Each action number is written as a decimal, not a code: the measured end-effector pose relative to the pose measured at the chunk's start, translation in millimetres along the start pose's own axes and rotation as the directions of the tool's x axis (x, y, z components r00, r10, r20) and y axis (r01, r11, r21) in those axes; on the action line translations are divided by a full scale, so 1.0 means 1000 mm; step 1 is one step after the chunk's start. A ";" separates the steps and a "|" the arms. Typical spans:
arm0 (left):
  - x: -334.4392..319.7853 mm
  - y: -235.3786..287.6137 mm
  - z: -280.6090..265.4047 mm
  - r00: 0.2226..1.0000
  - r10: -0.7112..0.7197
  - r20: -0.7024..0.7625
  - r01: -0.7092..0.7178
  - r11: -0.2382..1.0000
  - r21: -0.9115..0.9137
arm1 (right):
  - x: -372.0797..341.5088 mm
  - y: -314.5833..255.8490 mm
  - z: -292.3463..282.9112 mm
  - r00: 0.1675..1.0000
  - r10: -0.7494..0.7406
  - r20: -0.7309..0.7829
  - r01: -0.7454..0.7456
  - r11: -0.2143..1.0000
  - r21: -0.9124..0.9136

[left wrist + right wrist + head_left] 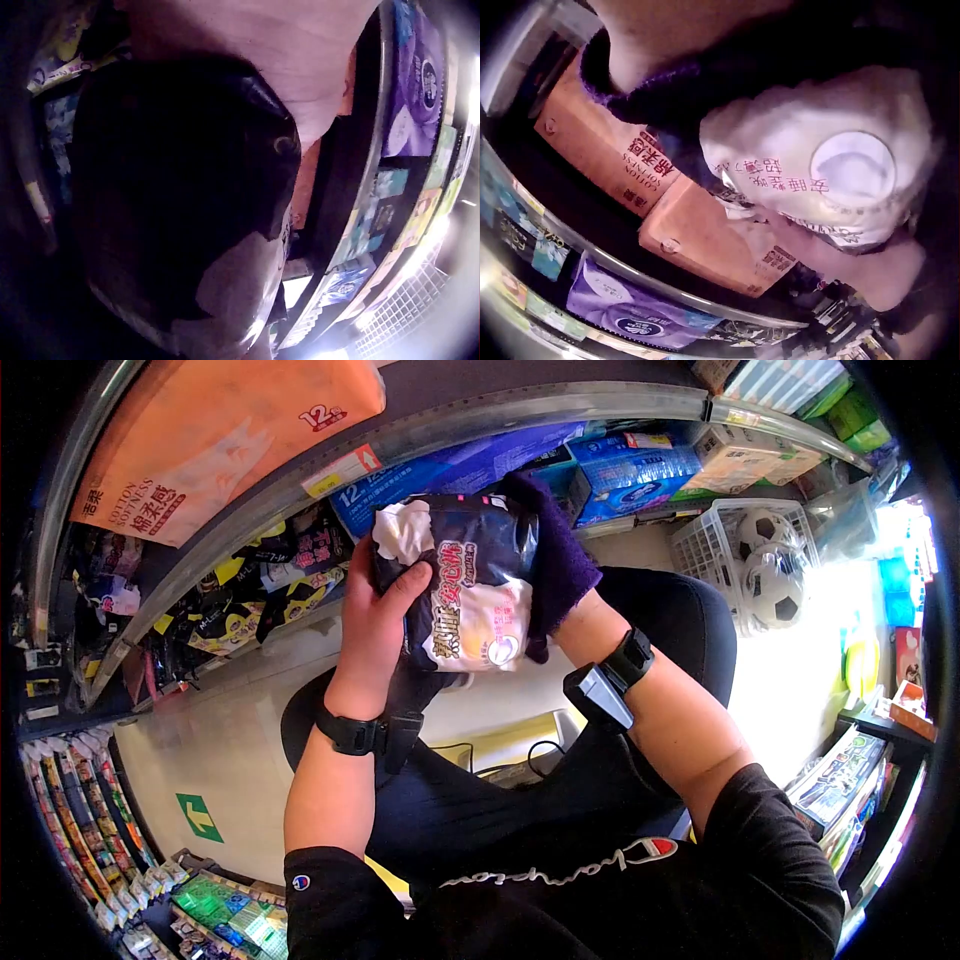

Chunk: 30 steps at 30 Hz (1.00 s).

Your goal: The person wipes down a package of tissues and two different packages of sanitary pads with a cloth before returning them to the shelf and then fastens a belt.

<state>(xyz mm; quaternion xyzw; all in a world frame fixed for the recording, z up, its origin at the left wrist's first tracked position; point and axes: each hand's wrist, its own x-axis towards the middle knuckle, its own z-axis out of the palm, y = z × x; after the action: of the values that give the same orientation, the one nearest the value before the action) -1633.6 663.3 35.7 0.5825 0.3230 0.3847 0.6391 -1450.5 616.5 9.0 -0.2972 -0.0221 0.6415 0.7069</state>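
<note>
Dark upper shelf (520, 378): orange pack (230, 445). Pale floor (240, 760): 1 green arrow sign (200, 818), 1 white basket (703, 550).

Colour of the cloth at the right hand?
Purple cloth; the head view shows it best.

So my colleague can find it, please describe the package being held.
In the head view, below the curved shelf rail, find the left hand. It grips the package, against a purple cloth. Unlike the orange pack, this is black and pale pink.
</note>
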 end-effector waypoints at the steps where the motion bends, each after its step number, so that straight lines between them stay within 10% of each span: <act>1: 0.000 0.000 0.000 0.999 0.004 -0.035 -0.003 1.000 0.023 | 0.001 0.002 -0.001 0.999 0.024 0.043 -0.025 0.999 0.019; 7: 0.000 0.002 -0.002 0.984 0.074 -0.163 -0.052 0.989 0.136 | -0.018 0.005 0.019 0.948 0.275 0.162 -0.293 0.951 0.102; 20: 0.001 -0.005 -0.006 0.964 0.177 -0.199 -0.128 0.963 0.236 | -0.008 0.022 0.001 0.922 0.305 0.238 -0.346 0.926 0.153; 25: -0.004 -0.002 0.000 0.920 0.317 -0.232 -0.205 0.891 0.405 | -0.004 0.039 -0.021 0.828 0.278 0.487 -0.421 0.882 0.213; 28: -0.005 -0.007 0.001 0.910 0.342 -0.233 -0.231 0.887 0.399 | -0.011 0.038 -0.017 0.919 0.328 0.220 -0.379 0.889 0.258; 30: -0.005 -0.010 0.002 0.902 0.365 -0.231 -0.264 0.889 0.373 | -0.005 0.045 -0.024 0.915 0.271 0.299 -0.352 0.898 0.264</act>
<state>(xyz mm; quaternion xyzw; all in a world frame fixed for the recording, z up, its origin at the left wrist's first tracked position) -1632.7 657.7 26.0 0.6630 0.3750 0.5063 0.4043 -1482.1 602.5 -28.9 -0.0965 0.0375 0.7751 0.6233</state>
